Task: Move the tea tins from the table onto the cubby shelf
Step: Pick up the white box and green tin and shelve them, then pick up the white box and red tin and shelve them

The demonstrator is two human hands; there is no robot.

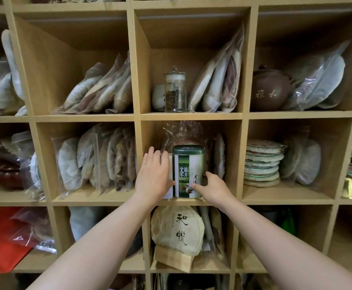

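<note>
A green tea tin (pixel 188 171) with a white label stands upright at the front of the middle cubby of the wooden cubby shelf (pixel 138 130). My right hand (pixel 214 188) touches its lower right side with fingers and thumb. My left hand (pixel 154 174) lies flat over a white tin (pixel 169 193) that stands just left of the green one; most of that white tin is hidden behind the hand. Bagged tea cakes stand behind both tins.
Neighbouring cubbies hold bagged tea cakes (pixel 99 162), a glass jar (pixel 175 90), a brown clay teapot (pixel 270 90), a stack of wrapped cakes (pixel 262 163) and a paper-wrapped cake (pixel 178 231) below. A red bag (pixel 1 235) lies at lower left.
</note>
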